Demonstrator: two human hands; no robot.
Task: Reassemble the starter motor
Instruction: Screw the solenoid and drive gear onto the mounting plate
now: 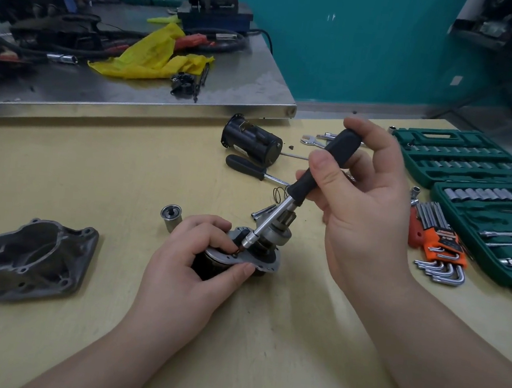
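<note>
A pale wooden table (93,178) carries the parts. A grey cast housing (28,258) is laid at the left edge, a small metal cup (170,216) nearer the middle. A black motor can (251,140) is laid on its side at the back, a black-handled screwdriver (252,168) just before it. An open green socket case (479,196) and an orange-holdered hex key set (440,246) are placed at the right.

Teal wall (372,48) behind a steel-topped bench (243,80) and pale wooden table (95,162).
</note>
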